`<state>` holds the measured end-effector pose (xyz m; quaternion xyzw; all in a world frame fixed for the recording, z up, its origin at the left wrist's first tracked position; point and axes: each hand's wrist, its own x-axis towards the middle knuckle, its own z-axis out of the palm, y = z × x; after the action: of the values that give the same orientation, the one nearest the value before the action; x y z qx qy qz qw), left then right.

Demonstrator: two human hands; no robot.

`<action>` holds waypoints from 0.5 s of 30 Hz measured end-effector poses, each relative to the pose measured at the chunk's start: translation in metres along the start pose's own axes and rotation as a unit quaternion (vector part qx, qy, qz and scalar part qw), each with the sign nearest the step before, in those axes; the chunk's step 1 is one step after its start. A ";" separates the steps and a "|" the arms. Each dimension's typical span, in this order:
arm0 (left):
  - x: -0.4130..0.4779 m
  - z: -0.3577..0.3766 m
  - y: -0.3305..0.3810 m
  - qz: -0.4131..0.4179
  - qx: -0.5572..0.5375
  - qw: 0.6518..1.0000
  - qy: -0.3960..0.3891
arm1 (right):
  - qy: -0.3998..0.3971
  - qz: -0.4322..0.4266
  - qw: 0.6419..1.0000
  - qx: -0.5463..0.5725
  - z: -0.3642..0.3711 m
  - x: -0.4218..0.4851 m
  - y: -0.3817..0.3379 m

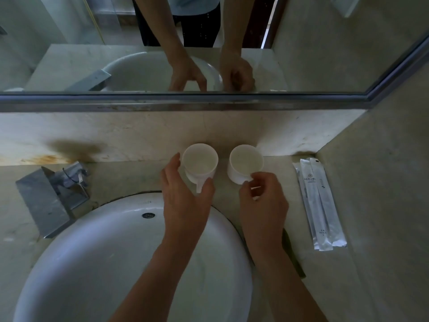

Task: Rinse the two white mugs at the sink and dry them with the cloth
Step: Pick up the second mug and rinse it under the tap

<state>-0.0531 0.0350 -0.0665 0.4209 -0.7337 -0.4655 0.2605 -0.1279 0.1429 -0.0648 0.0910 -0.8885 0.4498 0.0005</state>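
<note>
Two white mugs stand upright on the stone counter behind the sink basin (92, 252). The left mug (200, 161) has its handle turned toward me. My left hand (185, 201) curves around it, fingers apart, index finger beside its left wall and thumb against the handle. The right mug (246, 163) stands a little apart from the first. My right hand (264, 203) has thumb and fingers pinched on its handle, a white bit of which shows between them. A dark green strip (294, 259), possibly the cloth, lies on the counter mostly hidden under my right forearm.
A square metal faucet (51, 201) stands left of the basin. Several long white sachets (321, 205) lie on the counter to the right, by the side wall. A mirror (69, 43) with a metal frame runs along the back wall.
</note>
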 end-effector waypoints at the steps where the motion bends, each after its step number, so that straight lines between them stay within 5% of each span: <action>1: -0.009 -0.003 0.003 0.028 0.009 1.000 0.007 | 0.012 0.012 1.000 -0.002 -0.004 0.003 0.002; 7: -0.033 0.005 0.016 0.047 -0.020 0.994 -0.094 | -0.053 0.095 0.993 -0.046 -0.003 0.019 0.021; 15: -0.022 0.027 0.027 0.014 -0.017 0.981 -0.193 | -0.110 0.062 0.992 -0.031 0.001 0.021 0.036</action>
<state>-0.0733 0.0720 -0.0534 0.3086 -0.7681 -0.5464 0.1275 -0.1546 0.1597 -0.0921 0.0843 -0.9008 0.4081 -0.1222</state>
